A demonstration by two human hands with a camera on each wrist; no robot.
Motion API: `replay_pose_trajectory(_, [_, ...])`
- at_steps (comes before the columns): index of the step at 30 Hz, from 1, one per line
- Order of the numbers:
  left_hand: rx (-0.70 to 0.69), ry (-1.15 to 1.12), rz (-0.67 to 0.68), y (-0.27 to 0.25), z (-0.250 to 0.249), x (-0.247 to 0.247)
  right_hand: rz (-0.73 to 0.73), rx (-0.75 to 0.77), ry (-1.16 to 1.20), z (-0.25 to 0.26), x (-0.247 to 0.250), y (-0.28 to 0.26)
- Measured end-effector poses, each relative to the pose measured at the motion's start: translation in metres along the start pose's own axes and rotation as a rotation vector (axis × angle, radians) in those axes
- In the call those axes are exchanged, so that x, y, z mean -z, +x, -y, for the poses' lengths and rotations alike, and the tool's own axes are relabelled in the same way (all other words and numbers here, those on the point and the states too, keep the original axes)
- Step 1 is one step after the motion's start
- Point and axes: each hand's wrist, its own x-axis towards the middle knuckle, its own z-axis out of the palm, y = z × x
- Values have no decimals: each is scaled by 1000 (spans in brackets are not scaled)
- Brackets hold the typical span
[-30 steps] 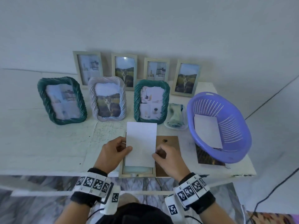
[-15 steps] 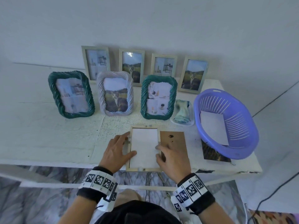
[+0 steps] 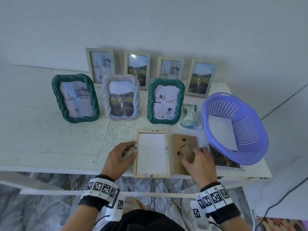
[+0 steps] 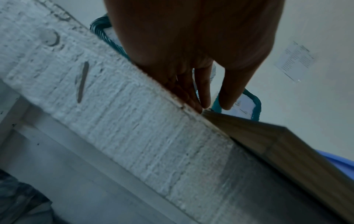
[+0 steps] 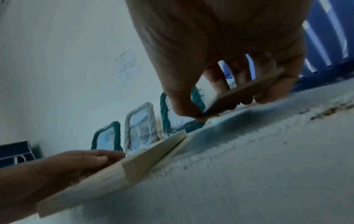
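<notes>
A light wooden picture frame (image 3: pixel 168 164) lies face down at the table's front edge, with a white sheet (image 3: pixel 151 154) lying inside it. My left hand (image 3: pixel 130 150) rests against the frame's left rail with its fingers fairly straight; the left wrist view shows these fingertips (image 4: pixel 205 100) at the frame's corner (image 4: pixel 268 144). Just right of the frame lies a brown backing board (image 3: pixel 185 140). My right hand (image 3: pixel 198 160) pinches it between thumb and fingers. In the right wrist view the board's edge (image 5: pixel 243 92) is tilted up off the table.
A purple basket (image 3: pixel 250 157) at the right holds a white sheet (image 3: pixel 221 132) and sits partly on a printed photo (image 3: pixel 221 159). A small dish with a cloth (image 3: pixel 190 117) stands beside it. Three rope-edged frames (image 3: pixel 120 100) and several plain ones (image 3: pixel 170 69) stand behind. The white table (image 3: pixel 50 139) ends close to my body.
The white sheet, held over the frame by both hands, now lies inside it. My right hand moved right onto the backing board and pinched it. My left hand shifted to the frame's left rail.
</notes>
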Motion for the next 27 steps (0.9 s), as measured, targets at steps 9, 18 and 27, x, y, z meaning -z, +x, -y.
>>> replay_pose_trajectory(9, [0,-24,4,2,6,2,-57,272,92,61,-11,-12])
replay_pose_trajectory(18, [-37,16,-1,2,10,0,-94,335,-67,86,-38,-13])
replay_pose_trajectory(27, [-64,43,1,2,11,-1,-2,336,-48,81,-33,-8])
